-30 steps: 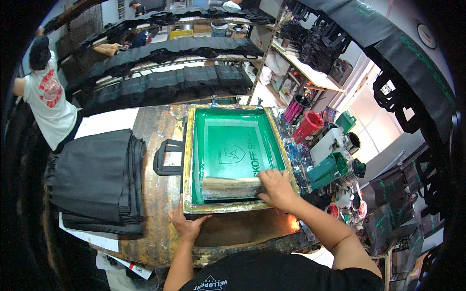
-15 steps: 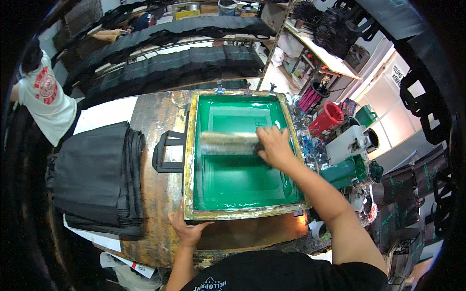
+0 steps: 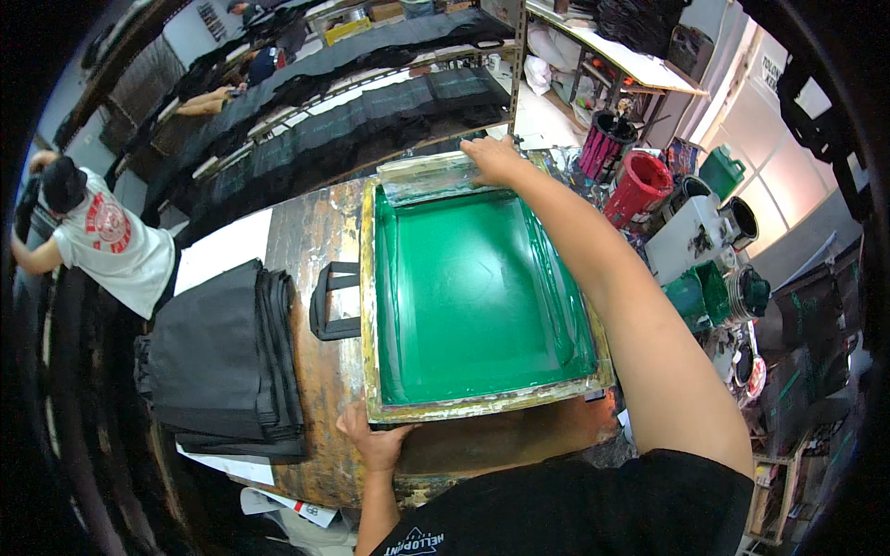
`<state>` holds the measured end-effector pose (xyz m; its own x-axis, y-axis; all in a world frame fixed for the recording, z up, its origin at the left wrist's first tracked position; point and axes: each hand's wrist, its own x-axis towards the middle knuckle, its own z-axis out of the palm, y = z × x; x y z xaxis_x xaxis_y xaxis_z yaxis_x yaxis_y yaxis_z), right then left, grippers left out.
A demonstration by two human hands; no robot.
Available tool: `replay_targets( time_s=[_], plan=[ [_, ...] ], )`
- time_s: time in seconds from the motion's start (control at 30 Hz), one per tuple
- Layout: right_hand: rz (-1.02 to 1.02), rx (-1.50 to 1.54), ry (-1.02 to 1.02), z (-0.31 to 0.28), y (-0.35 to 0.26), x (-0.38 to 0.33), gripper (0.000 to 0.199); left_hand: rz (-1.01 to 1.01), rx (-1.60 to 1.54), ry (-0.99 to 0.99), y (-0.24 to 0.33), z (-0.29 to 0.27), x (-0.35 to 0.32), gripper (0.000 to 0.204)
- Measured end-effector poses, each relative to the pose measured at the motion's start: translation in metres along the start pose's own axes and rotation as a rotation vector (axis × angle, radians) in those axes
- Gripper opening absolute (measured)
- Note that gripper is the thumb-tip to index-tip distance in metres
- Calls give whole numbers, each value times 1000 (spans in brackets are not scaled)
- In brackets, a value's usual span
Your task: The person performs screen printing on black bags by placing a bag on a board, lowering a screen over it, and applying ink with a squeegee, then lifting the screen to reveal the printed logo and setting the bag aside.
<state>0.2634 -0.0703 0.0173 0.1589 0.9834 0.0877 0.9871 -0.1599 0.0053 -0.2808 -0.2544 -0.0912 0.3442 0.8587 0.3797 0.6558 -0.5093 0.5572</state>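
Observation:
A screen-printing frame [image 3: 369, 306] with wooden, paint-smeared edges lies on the table, its mesh covered in green ink [image 3: 464, 296]. My right hand [image 3: 501, 162] grips the right end of a wide squeegee [image 3: 417, 178] at the frame's far edge, with my forearm passing over the frame's right side. At the near left corner, my left hand [image 3: 374, 440] holds the frame, its thumb along the near edge and its fingers by the left side. From under the frame a black bag handle [image 3: 336, 301] sticks out to the left. The rest of that bag is hidden.
A stack of black fabric bags [image 3: 218, 357] lies left on the worn wooden table [image 3: 324, 222]. Ink containers crowd the right, among them a red bucket [image 3: 640, 185] and a green-stained jar [image 3: 705, 295]. Behind stand racks of black bags [image 3: 371, 116]. A person [image 3: 107, 232] stands at far left.
My right hand has moved the squeegee from the middle of the screen to its far edge. The left hand stays at the near corner. The view has shifted, and the person at left shows more.

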Motion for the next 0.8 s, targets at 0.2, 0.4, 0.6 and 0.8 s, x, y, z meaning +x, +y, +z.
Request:
replay_targets(
  time_s=[0.2, 0.4, 0.6, 0.8],
  plan=[
    [30, 68, 129, -8, -1, -22, 67, 18, 356, -161, 30, -22, 23, 121],
    [45, -65, 358, -3, -15, -41, 59, 340, -36, -73, 66, -19, 163, 109],
    [56, -260, 512, 33, -21, -47, 37, 604, 83, 20, 127, 81, 323, 76],
    [43, -305, 539, 42, -32, -51, 37, 495, 414, -123, 131, 158, 374, 73]
  ],
)
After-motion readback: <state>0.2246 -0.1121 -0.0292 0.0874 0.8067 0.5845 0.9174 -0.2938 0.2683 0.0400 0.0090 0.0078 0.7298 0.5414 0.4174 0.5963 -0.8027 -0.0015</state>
